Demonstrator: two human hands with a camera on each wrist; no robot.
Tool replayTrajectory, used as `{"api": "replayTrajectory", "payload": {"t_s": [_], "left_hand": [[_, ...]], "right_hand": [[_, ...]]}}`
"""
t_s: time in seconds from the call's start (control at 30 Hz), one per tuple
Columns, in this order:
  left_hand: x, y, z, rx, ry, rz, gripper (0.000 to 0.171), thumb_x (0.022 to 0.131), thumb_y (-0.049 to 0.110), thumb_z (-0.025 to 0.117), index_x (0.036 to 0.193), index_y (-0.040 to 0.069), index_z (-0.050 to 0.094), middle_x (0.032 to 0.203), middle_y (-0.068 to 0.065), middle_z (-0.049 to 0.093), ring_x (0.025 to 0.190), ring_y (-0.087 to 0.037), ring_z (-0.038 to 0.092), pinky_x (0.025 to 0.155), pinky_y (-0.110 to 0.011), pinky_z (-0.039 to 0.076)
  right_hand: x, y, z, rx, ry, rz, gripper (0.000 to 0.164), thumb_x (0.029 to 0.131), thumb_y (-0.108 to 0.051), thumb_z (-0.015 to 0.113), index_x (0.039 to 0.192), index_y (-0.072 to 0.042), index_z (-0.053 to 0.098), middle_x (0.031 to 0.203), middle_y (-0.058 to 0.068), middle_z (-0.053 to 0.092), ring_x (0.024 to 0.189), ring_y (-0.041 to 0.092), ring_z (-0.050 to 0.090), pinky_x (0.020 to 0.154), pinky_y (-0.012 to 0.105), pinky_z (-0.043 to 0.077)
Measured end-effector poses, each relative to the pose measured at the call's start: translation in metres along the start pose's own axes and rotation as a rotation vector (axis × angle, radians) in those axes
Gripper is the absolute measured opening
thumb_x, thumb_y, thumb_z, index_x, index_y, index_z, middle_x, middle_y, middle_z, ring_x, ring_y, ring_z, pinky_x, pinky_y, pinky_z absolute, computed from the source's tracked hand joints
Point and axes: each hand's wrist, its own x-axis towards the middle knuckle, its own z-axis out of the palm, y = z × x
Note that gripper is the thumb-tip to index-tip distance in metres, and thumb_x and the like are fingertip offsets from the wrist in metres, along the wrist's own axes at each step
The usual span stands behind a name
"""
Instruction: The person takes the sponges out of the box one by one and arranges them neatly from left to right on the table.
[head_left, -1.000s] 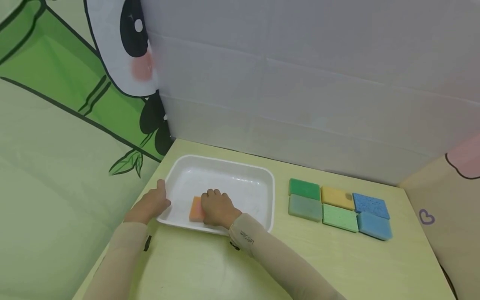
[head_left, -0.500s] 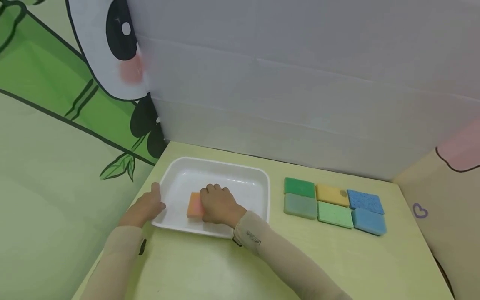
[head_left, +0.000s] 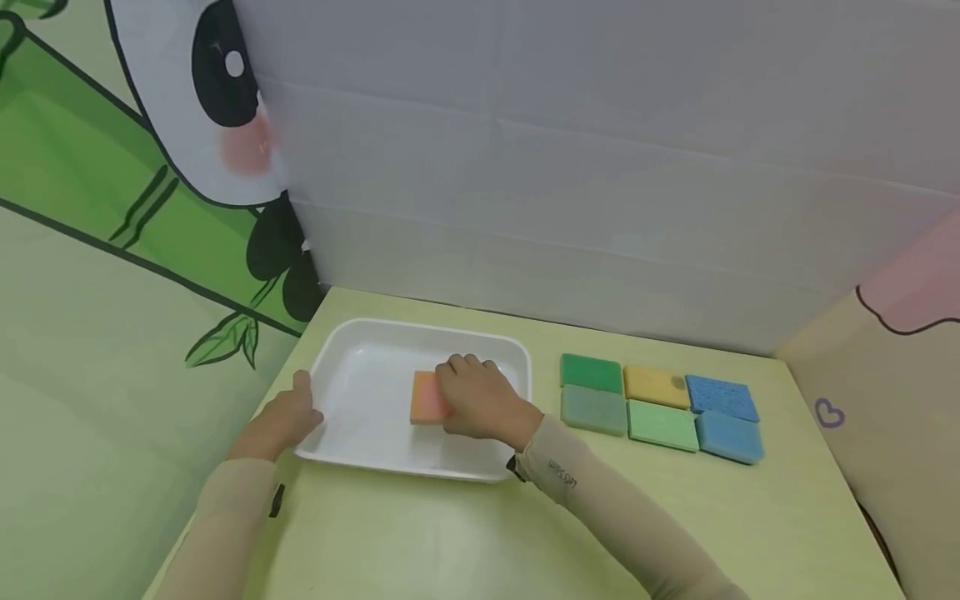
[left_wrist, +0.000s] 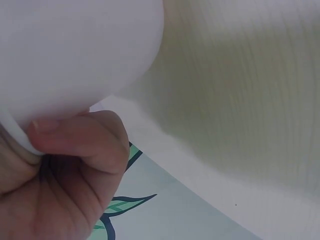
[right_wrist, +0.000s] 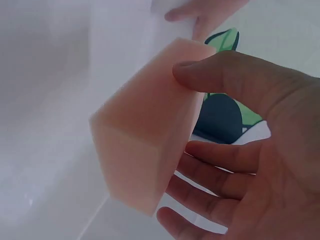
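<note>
My right hand (head_left: 480, 398) grips an orange-pink sponge (head_left: 426, 398) over the floor of a white rectangular tray (head_left: 352, 417). In the right wrist view the thumb lies on one broad face of the sponge (right_wrist: 135, 115) and the fingers curl behind it. Whether the sponge touches the tray floor, I cannot tell. My left hand (head_left: 281, 418) holds the tray by its left side. Seen close in the left wrist view, the left hand (left_wrist: 75, 160) has its thumb and a curled finger pinching the tray rim (left_wrist: 19, 132).
Right of the tray, several sponges lie in two touching rows: dark green (head_left: 591, 372), yellow (head_left: 656, 386) and blue (head_left: 722, 397) behind, grey-green (head_left: 594, 409), light green (head_left: 662, 425) and pale blue (head_left: 730, 437) in front. Walls stand behind the table (head_left: 390, 533) and at both sides.
My right hand has carried the sponge rightward within the tray, from near its front left toward the middle. The left hand keeps its hold on the rim. The head view has shifted slightly.
</note>
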Motion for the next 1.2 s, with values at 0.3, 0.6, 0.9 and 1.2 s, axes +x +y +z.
{"api": "replayTrajectory", "payload": {"t_s": [0.3,0.6,0.9,1.2], "left_hand": [[0.001,0.0,0.0,-0.005,0.009,0.015,0.058,0.094,0.009,0.051,0.133,-0.009,0.013,0.101,-0.035,0.055,0.08,-0.034,0.058,0.072,-0.048,0.049],[0.002,-0.001,0.0,-0.006,0.004,0.026,0.057,0.094,0.009,0.051,0.131,-0.009,0.012,0.095,-0.032,0.056,0.078,-0.034,0.059,0.07,-0.047,0.049],[0.002,-0.004,-0.003,-0.001,0.007,0.015,0.06,0.094,0.01,0.051,0.133,-0.011,0.011,0.1,-0.036,0.055,0.08,-0.035,0.059,0.071,-0.048,0.049],[0.003,-0.003,-0.003,-0.002,-0.015,0.006,0.061,0.094,0.01,0.05,0.134,-0.01,0.01,0.097,-0.034,0.055,0.078,-0.034,0.06,0.069,-0.047,0.049]], "right_hand": [[-0.033,0.036,-0.012,0.01,0.04,0.036,0.052,0.079,-0.029,0.074,0.123,-0.005,0.058,0.114,0.006,0.059,0.099,0.023,0.055,0.082,0.041,0.047],[-0.07,0.073,-0.011,0.095,0.078,0.077,0.061,0.077,-0.026,0.078,0.127,0.001,0.057,0.118,0.012,0.058,0.104,0.031,0.056,0.083,0.046,0.048],[-0.107,0.106,-0.004,0.14,0.125,0.109,0.057,0.074,-0.024,0.082,0.12,0.002,0.06,0.108,0.009,0.06,0.094,0.025,0.057,0.079,0.042,0.049],[-0.137,0.12,0.001,0.134,0.095,0.157,0.061,0.078,-0.028,0.082,0.125,0.002,0.059,0.118,0.014,0.06,0.107,0.032,0.057,0.079,0.052,0.05]]}}
